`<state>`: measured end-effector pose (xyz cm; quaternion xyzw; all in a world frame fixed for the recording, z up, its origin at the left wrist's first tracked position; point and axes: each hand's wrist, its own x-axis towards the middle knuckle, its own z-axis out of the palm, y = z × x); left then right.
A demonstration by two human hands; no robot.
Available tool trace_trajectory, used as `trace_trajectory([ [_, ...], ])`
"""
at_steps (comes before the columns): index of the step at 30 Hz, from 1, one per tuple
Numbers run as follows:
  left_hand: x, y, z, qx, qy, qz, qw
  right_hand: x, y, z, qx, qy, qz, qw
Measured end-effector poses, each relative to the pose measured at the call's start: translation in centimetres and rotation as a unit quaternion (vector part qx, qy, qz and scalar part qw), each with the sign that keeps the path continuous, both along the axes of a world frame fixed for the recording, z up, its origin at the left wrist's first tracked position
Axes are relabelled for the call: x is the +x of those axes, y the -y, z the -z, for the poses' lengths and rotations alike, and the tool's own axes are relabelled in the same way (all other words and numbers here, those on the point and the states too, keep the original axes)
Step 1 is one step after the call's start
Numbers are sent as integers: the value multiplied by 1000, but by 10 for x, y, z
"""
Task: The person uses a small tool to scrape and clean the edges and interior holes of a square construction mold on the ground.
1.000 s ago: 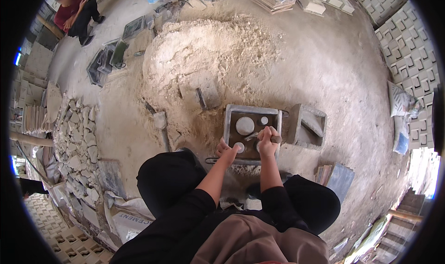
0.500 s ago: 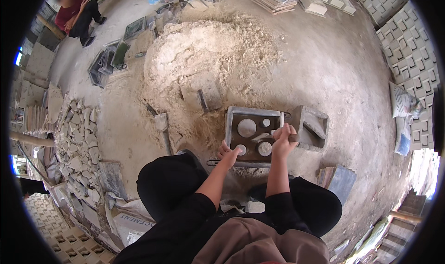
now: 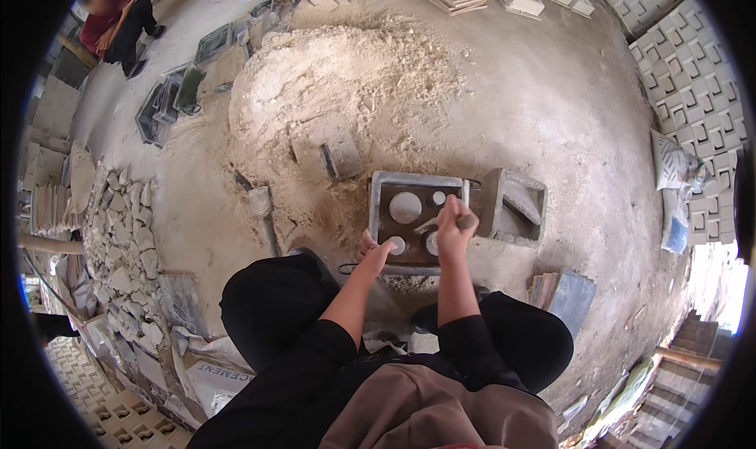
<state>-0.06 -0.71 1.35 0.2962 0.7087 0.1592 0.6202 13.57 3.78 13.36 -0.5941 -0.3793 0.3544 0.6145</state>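
Note:
A rectangular mould [image 3: 417, 176] with a metal-looking frame lies on the floor before my knees. Its dark bed carries several pale round discs, among them a large disc [image 3: 405, 208] and a small disc [image 3: 396, 245]. My left hand [image 3: 373, 249] straddles the left wall, fingers outside and thumb at the small disc. Over the right side, my right hand [image 3: 453, 230] is closed round the wooden handle of a trowel-like tool [image 3: 466, 221]. Its pale blade points left over the bed, and the hand partly covers another disc [image 3: 431, 243].
Right of the mould stands a grey box frame [image 3: 521, 173] with a slanted slab inside. A powder heap [image 3: 315, 79] spreads beyond, with a flat block [image 3: 342, 153] and a hammer-like tool [image 3: 261, 205] nearer. Broken pieces [image 3: 122, 252] lie left; a person [image 3: 118, 24] sits far left.
The whole scene has shifted slightly left and up in the picture. My right hand and its tool have moved a little left over the mould; the left hand keeps its place at the wall.

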Motion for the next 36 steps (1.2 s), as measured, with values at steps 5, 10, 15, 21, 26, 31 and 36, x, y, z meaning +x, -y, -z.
trace_trajectory([
  [5,-5,-3,1,-5,-10,-4,1000,4,-5,21,-26,44,-30,998],
  [10,3,2,-1,0,2,10,1000,16,-6,9,-15,66,6,998],
  [15,-1,1,-6,-14,-5,15,1000,13,-1,27,-3,42,8,999],
  [21,-10,-3,-9,-21,-5,43,999,2,-2,-26,10,-9,-6,1000],
  [26,0,1,-1,-1,-18,9,1000,14,-9,17,-43,-47,-50,997],
  [31,-6,-2,1,-7,5,25,1000,19,-5,-20,23,-116,-73,990],
  [36,5,-1,-1,-14,3,17,1000,31,4,41,1,54,-137,989],
])
